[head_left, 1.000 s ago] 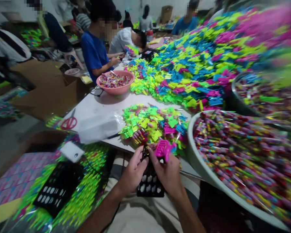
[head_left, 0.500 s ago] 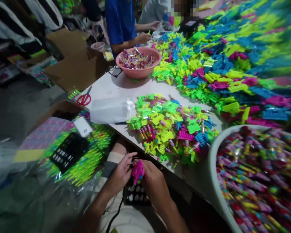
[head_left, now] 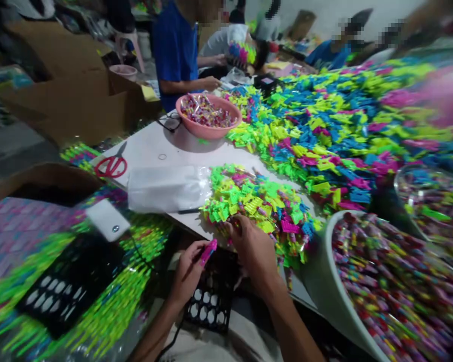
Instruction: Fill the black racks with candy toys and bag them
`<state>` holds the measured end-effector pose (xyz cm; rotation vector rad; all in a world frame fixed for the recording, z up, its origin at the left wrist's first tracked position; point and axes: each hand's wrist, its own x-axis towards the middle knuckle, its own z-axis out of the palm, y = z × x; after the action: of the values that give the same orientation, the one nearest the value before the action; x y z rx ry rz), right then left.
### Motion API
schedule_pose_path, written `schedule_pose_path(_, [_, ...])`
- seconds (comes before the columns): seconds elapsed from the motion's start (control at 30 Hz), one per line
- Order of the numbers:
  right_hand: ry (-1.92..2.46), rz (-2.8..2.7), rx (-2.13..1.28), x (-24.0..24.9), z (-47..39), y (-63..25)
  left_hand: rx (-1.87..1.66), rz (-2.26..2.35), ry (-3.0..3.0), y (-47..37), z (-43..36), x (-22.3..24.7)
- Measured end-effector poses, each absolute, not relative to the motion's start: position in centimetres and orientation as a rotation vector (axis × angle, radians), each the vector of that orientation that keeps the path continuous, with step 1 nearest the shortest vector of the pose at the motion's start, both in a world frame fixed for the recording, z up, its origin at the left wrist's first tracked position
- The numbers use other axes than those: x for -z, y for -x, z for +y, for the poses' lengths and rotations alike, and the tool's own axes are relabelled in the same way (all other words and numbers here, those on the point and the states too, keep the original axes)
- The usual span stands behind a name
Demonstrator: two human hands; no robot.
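A magenta plastic piece is pinched in the fingers of my left hand, just off the table edge. My right hand reaches to the near edge of a small pile of green, yellow, blue and magenta plastic pieces mixed with candy tubes. Its fingers are curled together, and what they hold, if anything, is too small to make out. Below my hands, over my lap, lies a black tray with round holes. Beside the pile rests a stack of clear plastic bags.
A pink bowl of wrapped candies, red scissors and a large heap of plastic pieces are on the table. A big tub of candy tubes stands at right. A person in blue works beyond.
My hands have moved apart. The magenta piece stays in my left hand, while my right hand has moved up to the small pile. The view has shifted, showing more people at the back.
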<state>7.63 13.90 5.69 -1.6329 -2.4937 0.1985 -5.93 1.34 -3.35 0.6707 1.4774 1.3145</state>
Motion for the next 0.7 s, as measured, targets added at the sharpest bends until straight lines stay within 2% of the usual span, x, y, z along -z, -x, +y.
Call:
schedule_pose_path(0.17, [1.806, -2.454, -0.299, -6.0, 14.2, -6.3, -1.233, 1.216, -0.726, 8.8, 4.4, 3.6])
schedule_pose_path(0.3, [1.901, -2.328, -0.495, -6.7, 15.2, -6.0, -1.140, 1.200, -0.759, 9.4, 5.5, 3.6])
schedule_pose_path(0.53, [1.700, -2.113, -0.958, -9.1, 14.5, -8.3, -1.207, 1.256, -0.899, 7.9, 5.8, 3.1])
schedule_pose_path(0.7, [1.571, -1.699, -1.271, -8.2, 9.4, -11.4, -0.913, 1.173, -0.716, 7.7, 5.9, 2.2])
